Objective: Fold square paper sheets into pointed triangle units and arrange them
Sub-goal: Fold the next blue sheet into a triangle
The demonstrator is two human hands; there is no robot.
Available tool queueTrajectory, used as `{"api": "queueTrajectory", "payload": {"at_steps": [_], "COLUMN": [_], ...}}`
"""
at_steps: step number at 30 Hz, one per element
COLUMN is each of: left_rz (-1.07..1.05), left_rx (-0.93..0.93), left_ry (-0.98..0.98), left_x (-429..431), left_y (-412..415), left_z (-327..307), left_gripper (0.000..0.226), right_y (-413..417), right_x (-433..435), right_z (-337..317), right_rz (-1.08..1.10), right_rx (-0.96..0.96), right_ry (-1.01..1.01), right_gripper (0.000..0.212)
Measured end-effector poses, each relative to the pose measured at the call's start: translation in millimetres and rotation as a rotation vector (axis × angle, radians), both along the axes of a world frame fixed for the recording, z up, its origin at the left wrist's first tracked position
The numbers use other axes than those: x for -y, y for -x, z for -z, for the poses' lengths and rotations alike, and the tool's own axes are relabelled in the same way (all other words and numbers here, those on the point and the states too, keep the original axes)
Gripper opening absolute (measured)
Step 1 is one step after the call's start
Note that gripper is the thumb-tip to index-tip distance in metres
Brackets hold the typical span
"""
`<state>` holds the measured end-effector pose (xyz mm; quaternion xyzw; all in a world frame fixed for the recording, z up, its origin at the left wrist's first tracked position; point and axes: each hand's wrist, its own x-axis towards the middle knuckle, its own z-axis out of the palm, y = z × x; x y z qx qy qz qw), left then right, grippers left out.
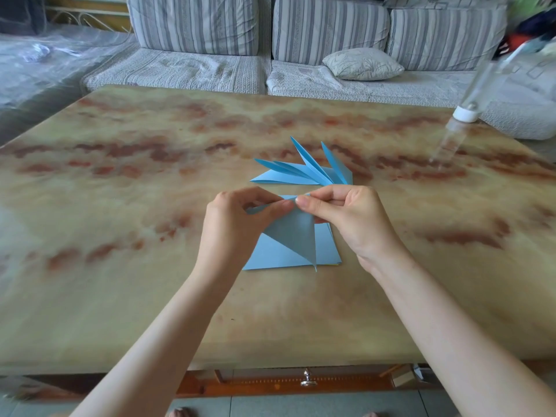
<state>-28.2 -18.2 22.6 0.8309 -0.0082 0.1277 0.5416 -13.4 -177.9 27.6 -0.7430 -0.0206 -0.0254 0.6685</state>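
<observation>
Hands of a person seated at a glossy marbled beige-and-rust tabletop point(135, 206), seen from a head-worn camera looking forward and down, both bare forearms reaching in from the bottom edge.

The left hand point(237, 218) and the right hand point(346, 218) meet at the centre of the table. Each has its fingers curled and pinches the top edge of a partly folded light blue paper sheet point(296, 236), thumb and forefinger tips almost touching each other. The sheet is lifted off the surface and hangs down from the fingers, narrowing to a sharp point that aims towards the viewer.

Directly beneath it lies a flat stack of light blue square paper sheets point(269, 257), resting on the table, its near corners showing on either side of the hanging point.

Just beyond the hands sits a cluster of finished light blue pointed triangle units point(296, 174), fanned out, their tips spreading left and away towards the far side.

At the far right of the table is a blurred clear plastic bottle with a white cap point(464, 115), cap end lowest.

Behind the table runs a grey striped fabric sofa point(195, 28) with a pale patterned cushion point(362, 64) on its seat.

Below the near table edge, a small silver drawer knob point(307, 381) is visible.
</observation>
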Motion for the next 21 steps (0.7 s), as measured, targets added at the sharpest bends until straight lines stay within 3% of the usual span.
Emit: {"api": "queueTrajectory", "payload": {"at_steps": [5, 9, 15, 21], "left_rz": [0.101, 0.136, 0.135, 0.094], "left_rx": [-0.131, -0.13, -0.137, -0.16], "left_ry": [0.049, 0.023, 0.201, 0.275], "left_x": [-10, -17, -11, -10], "left_y": [-4, -3, 0, 0], "left_z": [-3, -5, -5, -5], "left_gripper": [0.009, 0.009, 0.011, 0.015], "right_y": [1, 2, 3, 2], "right_x": [3, 4, 7, 9], "right_z": [-3, -6, -7, -5], "right_rz": [-0.043, -0.083, -0.1, -0.067], "right_rx": [0.001, 0.003, -0.084, -0.102], "right_ry": [0.059, 0.083, 0.011, -0.006], "right_gripper": [0.009, 0.007, 0.016, 0.006]}}
